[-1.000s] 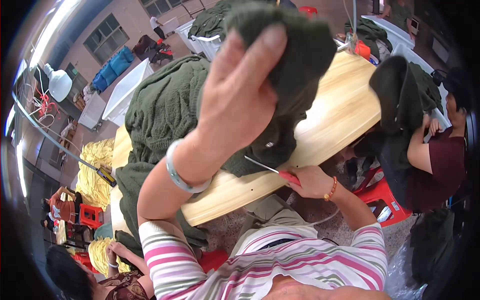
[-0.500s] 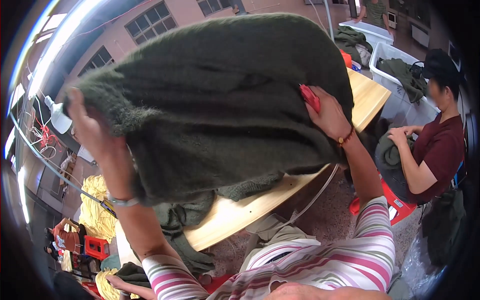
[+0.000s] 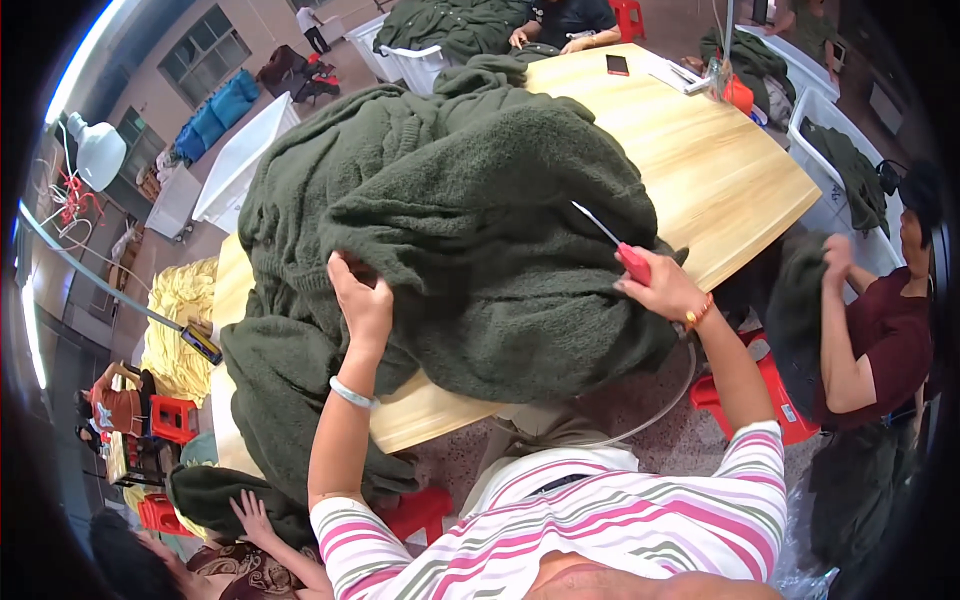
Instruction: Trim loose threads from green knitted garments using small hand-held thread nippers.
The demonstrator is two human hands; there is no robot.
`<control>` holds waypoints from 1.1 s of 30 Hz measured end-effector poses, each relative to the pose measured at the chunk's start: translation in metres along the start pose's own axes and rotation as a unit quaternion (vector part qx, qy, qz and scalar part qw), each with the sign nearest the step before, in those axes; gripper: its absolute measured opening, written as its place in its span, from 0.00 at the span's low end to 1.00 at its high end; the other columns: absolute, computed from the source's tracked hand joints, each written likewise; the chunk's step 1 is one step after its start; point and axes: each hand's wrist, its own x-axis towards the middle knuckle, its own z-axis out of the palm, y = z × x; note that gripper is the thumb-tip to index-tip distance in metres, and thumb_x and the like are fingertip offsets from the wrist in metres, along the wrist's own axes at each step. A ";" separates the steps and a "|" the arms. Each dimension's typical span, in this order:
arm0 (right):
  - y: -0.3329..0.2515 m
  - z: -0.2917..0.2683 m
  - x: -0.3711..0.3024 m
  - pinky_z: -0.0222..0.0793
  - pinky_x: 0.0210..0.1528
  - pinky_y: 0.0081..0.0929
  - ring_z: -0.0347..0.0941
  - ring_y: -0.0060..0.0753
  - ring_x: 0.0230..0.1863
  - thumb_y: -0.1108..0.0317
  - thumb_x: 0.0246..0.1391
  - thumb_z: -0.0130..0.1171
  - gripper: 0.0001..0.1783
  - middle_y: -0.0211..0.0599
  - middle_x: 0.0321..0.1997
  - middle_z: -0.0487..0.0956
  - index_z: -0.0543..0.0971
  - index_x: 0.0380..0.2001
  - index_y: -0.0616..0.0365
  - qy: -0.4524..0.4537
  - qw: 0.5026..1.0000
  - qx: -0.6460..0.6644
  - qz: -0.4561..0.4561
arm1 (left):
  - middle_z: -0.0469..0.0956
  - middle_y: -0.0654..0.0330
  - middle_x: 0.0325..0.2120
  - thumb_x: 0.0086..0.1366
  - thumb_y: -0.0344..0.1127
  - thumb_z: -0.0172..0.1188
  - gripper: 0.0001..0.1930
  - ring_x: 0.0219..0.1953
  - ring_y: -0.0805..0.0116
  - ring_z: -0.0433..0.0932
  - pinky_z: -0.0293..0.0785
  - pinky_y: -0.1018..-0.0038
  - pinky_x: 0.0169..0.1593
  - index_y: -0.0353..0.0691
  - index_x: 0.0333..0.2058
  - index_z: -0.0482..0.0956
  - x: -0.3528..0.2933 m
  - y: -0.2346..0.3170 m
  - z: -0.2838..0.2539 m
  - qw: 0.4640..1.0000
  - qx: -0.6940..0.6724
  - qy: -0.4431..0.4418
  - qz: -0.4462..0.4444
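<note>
A dark green knit garment [image 3: 520, 290], thick and folded, lies bunched on the wooden table in front of me, its near edge hanging over the front. At its left part, my left hand [image 3: 362, 305] has curled fingers gripping a fold of the knit. My right hand [image 3: 665, 290] is closed around the red handle of a slim pointed metal-bladed tool [image 3: 632, 262] whose tip points far left over the cloth. Whether the blade is single or double cannot be told. More dark green knitwear [image 3: 330, 150] is heaped behind and left of the garment.
Wooden table [image 3: 700, 170] carries a phone [image 3: 617, 65] at the far side. White bins [image 3: 240, 165] stand around it. A lamp [image 3: 95, 150] hangs at left, near a yellow cloth pile [image 3: 180, 310]. Co-workers sit right [image 3: 885, 330] and lower left [image 3: 250, 575]. A red stool [image 3: 770, 390] stands at right.
The garment, held up and spread between both hands before, now lies lowered on the table. My left hand has moved right and inward; the tool's blade now shows beyond my right hand.
</note>
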 end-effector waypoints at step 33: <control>-0.023 -0.135 -0.051 0.75 0.40 0.18 0.73 0.18 0.39 0.81 0.53 0.58 0.21 0.31 0.48 0.76 0.73 0.52 0.66 0.305 0.944 0.093 -0.087 | 0.74 0.52 0.43 0.38 0.30 0.72 0.39 0.45 0.51 0.70 0.67 0.62 0.49 0.43 0.55 0.71 0.031 0.025 0.034 0.858 0.343 -0.266 0.274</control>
